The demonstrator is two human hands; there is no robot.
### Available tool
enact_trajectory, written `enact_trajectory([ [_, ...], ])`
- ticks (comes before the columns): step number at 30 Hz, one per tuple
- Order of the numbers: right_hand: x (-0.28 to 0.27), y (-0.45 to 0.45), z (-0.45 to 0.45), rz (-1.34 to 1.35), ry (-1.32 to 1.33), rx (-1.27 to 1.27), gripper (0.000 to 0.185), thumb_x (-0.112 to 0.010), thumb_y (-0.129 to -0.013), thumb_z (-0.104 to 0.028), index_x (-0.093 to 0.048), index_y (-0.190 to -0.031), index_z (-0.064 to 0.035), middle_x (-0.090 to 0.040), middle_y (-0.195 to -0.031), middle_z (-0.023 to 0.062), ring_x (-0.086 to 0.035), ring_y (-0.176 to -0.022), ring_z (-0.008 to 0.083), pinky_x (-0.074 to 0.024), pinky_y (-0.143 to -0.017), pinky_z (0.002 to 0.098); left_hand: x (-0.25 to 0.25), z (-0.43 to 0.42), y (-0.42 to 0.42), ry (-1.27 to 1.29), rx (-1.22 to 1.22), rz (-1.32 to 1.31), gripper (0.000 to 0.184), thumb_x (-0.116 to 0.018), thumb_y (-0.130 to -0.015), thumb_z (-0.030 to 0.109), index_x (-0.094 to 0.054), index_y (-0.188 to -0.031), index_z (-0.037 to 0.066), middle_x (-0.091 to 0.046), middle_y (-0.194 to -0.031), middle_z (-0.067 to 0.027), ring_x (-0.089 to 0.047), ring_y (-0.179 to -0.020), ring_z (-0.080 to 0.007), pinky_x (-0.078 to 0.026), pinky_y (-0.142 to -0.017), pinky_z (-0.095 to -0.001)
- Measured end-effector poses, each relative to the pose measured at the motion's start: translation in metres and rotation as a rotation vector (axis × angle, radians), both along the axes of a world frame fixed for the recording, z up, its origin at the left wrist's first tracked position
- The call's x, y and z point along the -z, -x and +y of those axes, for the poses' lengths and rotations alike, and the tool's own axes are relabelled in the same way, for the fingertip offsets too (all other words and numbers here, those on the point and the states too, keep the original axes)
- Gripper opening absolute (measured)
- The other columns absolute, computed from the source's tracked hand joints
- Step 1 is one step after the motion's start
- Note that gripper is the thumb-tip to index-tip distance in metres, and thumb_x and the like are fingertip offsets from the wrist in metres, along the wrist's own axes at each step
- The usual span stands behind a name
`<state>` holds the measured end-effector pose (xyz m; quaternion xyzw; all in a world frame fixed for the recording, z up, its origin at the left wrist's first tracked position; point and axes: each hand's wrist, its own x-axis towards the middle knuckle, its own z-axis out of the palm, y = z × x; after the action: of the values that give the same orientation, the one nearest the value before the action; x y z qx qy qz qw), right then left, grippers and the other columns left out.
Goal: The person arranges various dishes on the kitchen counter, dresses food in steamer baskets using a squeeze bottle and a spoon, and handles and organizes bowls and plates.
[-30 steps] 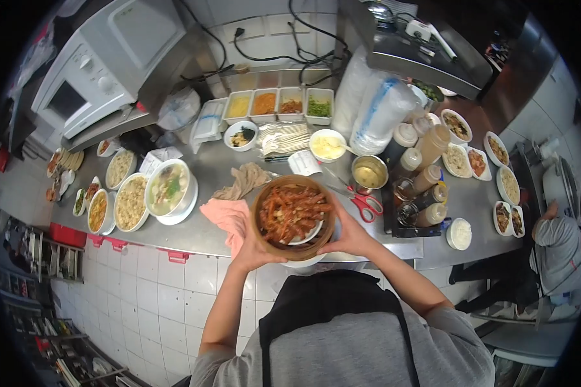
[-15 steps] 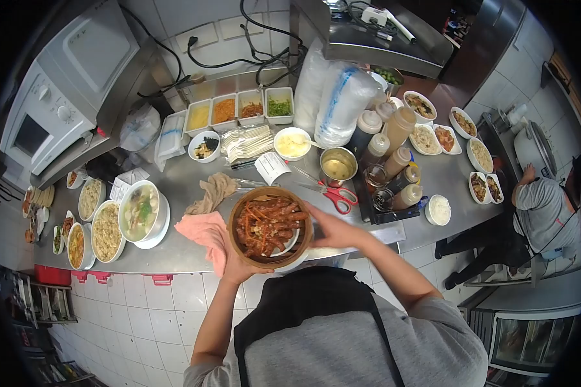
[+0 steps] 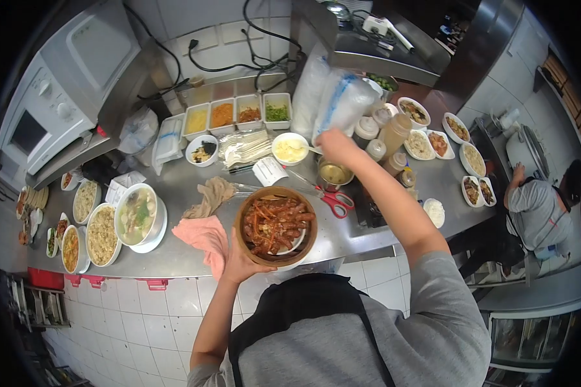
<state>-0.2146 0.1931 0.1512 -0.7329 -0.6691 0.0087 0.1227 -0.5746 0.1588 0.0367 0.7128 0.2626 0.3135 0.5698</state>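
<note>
My left hand [image 3: 239, 261] grips the lower left side of a round bamboo steamer [image 3: 241, 232], tilted toward me at the counter's front edge. Inside lie glossy red-brown chicken feet [image 3: 279, 222], with a white dish partly showing under them. My right hand [image 3: 336, 146] reaches across the counter, its fingers closed at the handle end of a spoon [image 3: 314, 149]. That spoon rests in a white bowl [image 3: 276, 157] of pale yellow minced food. Just below my right hand stands a metal pot [image 3: 335, 174] with liquid in it.
Red scissors [image 3: 336, 205], a receipt [image 3: 269, 172] and pink cloth [image 3: 201, 242] lie around the steamer. Sauce bottles [image 3: 394, 132] stand under my right forearm. Topping tubs [image 3: 222, 116] line the back. A soup bowl [image 3: 137, 214] is at left. A co-worker [image 3: 542, 209] stands at right.
My right hand has left the steamer's right side and moved up and across to the spoon. My left hand still holds the steamer, which has shifted slightly right.
</note>
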Motion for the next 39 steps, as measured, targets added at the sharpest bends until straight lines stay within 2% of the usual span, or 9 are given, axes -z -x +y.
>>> enact_trajectory([
  [5, -0.062, -0.008, -0.014, 0.132, -0.008, -0.089, 0.016, -0.054, -0.073, -0.005, -0.065, -0.083, 0.0005, -0.065, -0.071, 0.0148, -0.064, -0.057, 0.0257, -0.0517, -0.059, 0.0342, -0.017, 0.001, 0.002, -0.147, 0.041, 0.13, 0.134, -0.09, -0.036, 0.036, -0.009, -0.139, 0.002, -0.008, -0.142, -0.0165, -0.019, -0.132, -0.0297, -0.022, -0.107, -0.0367],
  [7, -0.086, -0.019, -0.042, 0.289, 0.197, 0.014, 0.016, -0.054, -0.073, -0.006, -0.065, -0.082, 0.0003, -0.065, -0.068, 0.0127, -0.063, -0.054, 0.0214, -0.051, -0.055, 0.0324, -0.013, -0.002, 0.011, -0.17, -0.017, 0.124, 0.14, -0.088, -0.037, 0.042, -0.003, -0.141, 0.002, 0.02, -0.145, -0.017, 0.001, -0.137, -0.0313, -0.011, -0.11, -0.0385],
  [10, -0.077, -0.045, -0.075, 0.16, 0.539, 0.083, 0.015, -0.054, -0.074, -0.006, -0.066, -0.081, -0.0001, -0.064, -0.065, 0.0097, -0.062, -0.051, 0.0173, -0.05, -0.052, 0.0299, -0.021, -0.007, 0.025, -0.205, -0.133, -0.02, 0.133, -0.088, -0.042, 0.038, -0.006, -0.141, 0.002, 0.016, -0.146, -0.0188, 0.0, -0.137, -0.0329, -0.008, -0.11, -0.0399],
  [16, -0.019, -0.042, -0.115, -0.305, 0.531, 0.238, 0.018, -0.055, -0.072, -0.007, -0.067, -0.085, -0.0006, -0.066, -0.081, 0.0176, -0.065, -0.076, 0.0297, -0.052, -0.066, 0.0394, -0.005, 0.015, 0.059, -0.556, -0.494, 0.758, 0.089, -0.068, -0.075, 0.027, -0.013, -0.143, 0.012, -0.001, -0.149, -0.017, -0.002, -0.137, -0.0371, -0.009, -0.107, -0.0526],
  [17, -0.023, -0.036, -0.117, -0.289, 0.547, 0.26, 0.019, -0.056, -0.072, -0.007, -0.067, -0.086, -0.0006, -0.065, -0.084, 0.0186, -0.065, -0.08, 0.031, -0.0517, -0.068, 0.0407, 0.01, 0.021, 0.058, -0.541, -0.573, 0.776, 0.061, -0.057, -0.084, 0.023, -0.031, -0.138, 0.014, -0.013, -0.147, -0.0165, -0.008, -0.136, -0.0371, -0.014, -0.103, -0.0587],
  [22, -0.037, -0.022, -0.105, -0.233, 0.355, 0.216, 0.016, -0.055, -0.073, -0.007, -0.067, -0.083, -0.0019, -0.065, -0.088, 0.0192, -0.064, -0.085, 0.0334, -0.0518, -0.07, 0.0425, 0.037, 0.068, 0.057, -0.664, -0.715, 0.519, 0.025, -0.051, -0.088, 0.016, -0.055, -0.107, 0.001, -0.05, -0.117, -0.0204, -0.045, -0.113, -0.0329, -0.034, -0.093, -0.0435],
  [26, -0.016, 0.016, -0.071, 0.007, 0.2, -0.145, 0.011, -0.056, -0.073, -0.009, -0.066, -0.078, -0.0065, -0.064, -0.08, 0.017, -0.062, -0.075, 0.0359, -0.0496, -0.065, 0.0412, -0.01, 0.054, 0.044, 0.046, -0.764, 0.126, 0.02, -0.045, -0.089, 0.014, -0.056, -0.091, -0.003, -0.059, -0.087, -0.0207, -0.056, -0.088, -0.034, -0.042, -0.077, -0.0392],
  [32, 0.098, 0.055, -0.05, -0.135, 0.155, -0.202, 0.016, -0.05, -0.075, -0.007, -0.064, -0.078, 0.0009, -0.064, -0.084, 0.0179, -0.059, -0.087, 0.0336, -0.0492, -0.074, 0.0408, 0.019, -0.006, 0.036, -0.519, -0.727, 0.472, 0.014, -0.042, -0.084, 0.002, -0.056, -0.084, 0.0, -0.06, -0.081, -0.0179, -0.057, -0.075, -0.0342, -0.044, -0.069, -0.0424],
  [39, 0.097, 0.056, -0.031, 0.041, 0.258, -0.178, 0.018, -0.056, -0.074, -0.011, -0.063, -0.088, -0.0017, -0.059, -0.092, 0.0177, -0.058, -0.089, 0.0348, -0.0485, -0.078, 0.041, -0.01, 0.017, 0.073, -0.183, -0.608, 0.515, 0.016, -0.045, -0.087, 0.011, -0.058, -0.094, 0.003, -0.057, -0.097, -0.0175, -0.056, -0.089, -0.0358, -0.044, -0.078, -0.0417],
])
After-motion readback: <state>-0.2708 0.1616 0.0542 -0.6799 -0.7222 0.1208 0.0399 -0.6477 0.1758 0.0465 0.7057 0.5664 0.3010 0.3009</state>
